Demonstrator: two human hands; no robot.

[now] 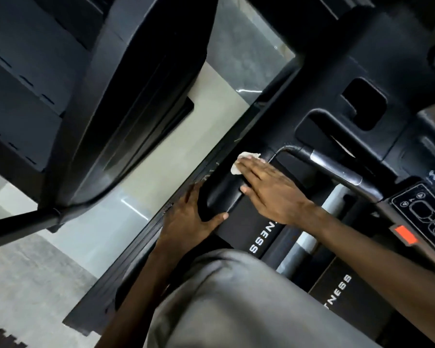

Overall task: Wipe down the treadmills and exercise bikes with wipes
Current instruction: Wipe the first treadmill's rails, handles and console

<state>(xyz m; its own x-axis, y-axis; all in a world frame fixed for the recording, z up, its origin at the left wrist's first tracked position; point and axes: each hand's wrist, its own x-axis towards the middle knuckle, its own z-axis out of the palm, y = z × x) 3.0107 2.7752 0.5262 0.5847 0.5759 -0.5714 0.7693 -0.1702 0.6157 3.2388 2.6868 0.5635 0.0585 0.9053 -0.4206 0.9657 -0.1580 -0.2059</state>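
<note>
Head: R hand (274,190), fingers (253,168) flat on crumpled wipe (245,156); L hand (186,218) grasps smooth black rail (221,192).

The right hand (269,187) lies flat on the wipe (248,155) atop the treadmill's arm rail (219,197); the left hand (191,218) holds the same rail nearer the person. A control panel (427,217) sits right (past a curved handlebar (337,169)); another machine (136,96) stands left.

Glossy floor (136,177), treadmill (249,222) atop, poss. mat (0,335)
</note>
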